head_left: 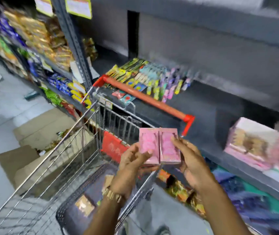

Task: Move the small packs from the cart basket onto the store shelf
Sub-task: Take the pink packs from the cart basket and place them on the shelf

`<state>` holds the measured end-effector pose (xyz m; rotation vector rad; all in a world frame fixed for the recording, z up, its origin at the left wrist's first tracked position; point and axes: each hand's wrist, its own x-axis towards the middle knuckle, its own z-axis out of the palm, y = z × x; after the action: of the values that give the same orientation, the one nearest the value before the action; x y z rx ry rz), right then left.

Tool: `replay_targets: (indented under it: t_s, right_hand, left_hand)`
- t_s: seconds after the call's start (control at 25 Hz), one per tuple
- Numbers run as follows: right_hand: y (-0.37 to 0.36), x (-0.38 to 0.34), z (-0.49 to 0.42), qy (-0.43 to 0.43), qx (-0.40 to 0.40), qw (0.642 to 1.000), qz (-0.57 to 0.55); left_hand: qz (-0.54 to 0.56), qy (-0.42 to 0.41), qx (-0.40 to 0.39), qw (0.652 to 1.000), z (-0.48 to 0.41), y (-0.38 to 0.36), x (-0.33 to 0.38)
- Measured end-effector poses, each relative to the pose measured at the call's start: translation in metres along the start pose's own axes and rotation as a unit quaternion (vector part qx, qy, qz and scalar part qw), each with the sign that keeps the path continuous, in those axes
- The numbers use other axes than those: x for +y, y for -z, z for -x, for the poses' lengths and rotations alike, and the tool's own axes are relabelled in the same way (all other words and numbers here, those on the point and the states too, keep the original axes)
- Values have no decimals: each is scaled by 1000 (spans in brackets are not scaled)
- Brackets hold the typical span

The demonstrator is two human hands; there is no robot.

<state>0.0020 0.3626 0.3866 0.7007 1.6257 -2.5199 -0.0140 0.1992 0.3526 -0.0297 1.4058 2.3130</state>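
Two small pink packs (160,145) are held side by side above the wire cart (77,150), near its red handle (145,97). My left hand (132,161) grips the left pack from below and the side. My right hand (189,160) holds the right pack along its right edge. A dark basket (70,216) sits in the cart with a tan pack (84,205) inside. The grey store shelf (208,106) lies behind the handle, with rows of small colourful packs (154,77) at its left part. The view is motion-blurred.
Pink boxes (254,143) stand on the shelf at the right. Snack bags (38,38) fill the racks at the left. Flattened cardboard (38,133) lies on the floor left of the cart. More packets (182,189) sit on a lower shelf.
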Motion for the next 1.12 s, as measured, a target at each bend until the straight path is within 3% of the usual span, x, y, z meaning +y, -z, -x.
replay_targets:
  t_s: [0.16,0.28,0.4,0.52,0.64,0.8,0.88,0.92,1.0,1.12]
  right_hand:
    - [59,-25,17,95,103,990,-25]
    - [103,-48,31,123,142,982,-14]
    - [144,-53,27,147,239,959,32]
    - [177,-54,12,185,312,909,205]
    - [193,-58,2,203,376,811,399]
    - [191,-68,6,56,350,713,605]
    - [184,-73,7,22,344,653,675]
    - [181,-75,5,19,344,630,696]
    - [178,-75,3,16,337,604,722]
    - [182,-73,-2,-6,313,593,742]
  left_hand:
    - [-7,44,-106,993,-28,-72,-14]
    - [-71,71,-144,984,-54,-128,-31]
    - [-127,86,-170,973,-79,-179,-50]
    - [-167,85,-187,964,-101,-210,-73]
    - [-288,29,-218,932,-125,-221,-87]
    - [-478,-20,-257,840,-135,-230,-85]
    - [-609,-99,-221,755,-132,-235,-86]
    - [-677,-144,-200,694,-129,-237,-86]
    - [-757,-202,-170,597,-120,-242,-84]
    - [-797,-224,-148,541,-120,-241,-86]
